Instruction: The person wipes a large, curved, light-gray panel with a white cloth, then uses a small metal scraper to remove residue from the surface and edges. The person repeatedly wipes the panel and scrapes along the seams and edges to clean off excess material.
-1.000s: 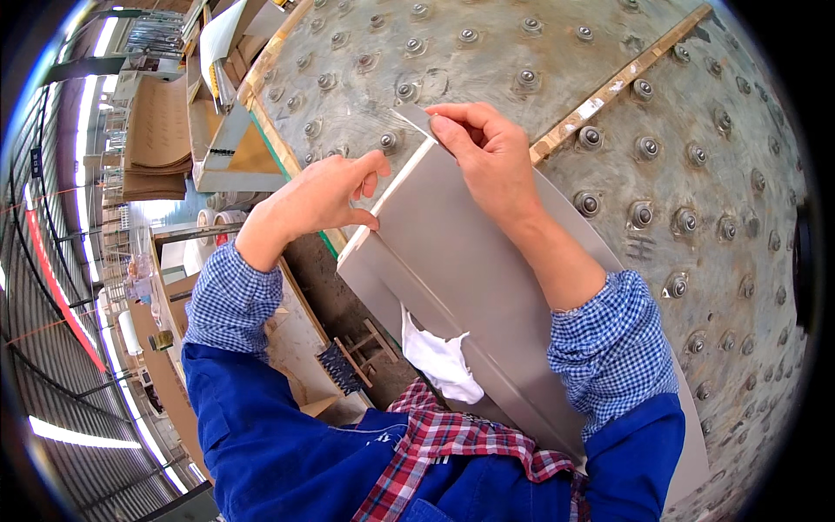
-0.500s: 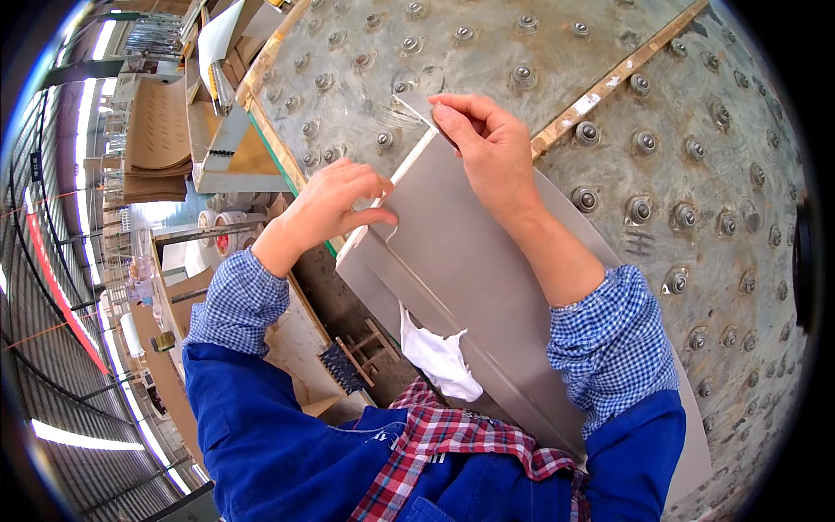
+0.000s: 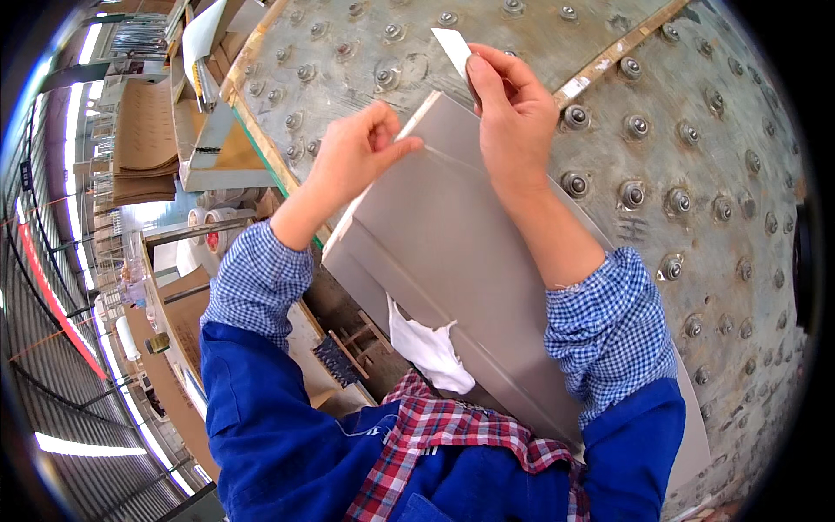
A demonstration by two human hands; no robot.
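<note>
Hands were held apart above the upper end of a grey panel (image 3: pixel 487 261), which was laid slantwise on a counter (image 3: pixel 348 83) studded with metal ball rollers. By the right hand (image 3: pixel 517 113), a thin, flat blade (image 3: pixel 452 50) was pinched between thumb and fingers, its pale face tipped upward, just beyond the panel's top corner. The left hand (image 3: pixel 361 152) was placed at the panel's pale upper-left edge, fingers curled and thumb stretched toward the panel's face; whether anything was gripped there, or the edge touched, could not be told. A faint pale line was seen on the panel beside that thumb, too indistinct to be identified. Across the panel's lower left part, near the person's clothing, a crumpled white cloth (image 3: pixel 430 348) was draped. Beyond the panel, to its upper right, a wooden strip (image 3: pixel 600 63) was set across the counter. Well to the panel's left, brown cardboard sheets (image 3: pixel 146 130) were stacked.
</note>
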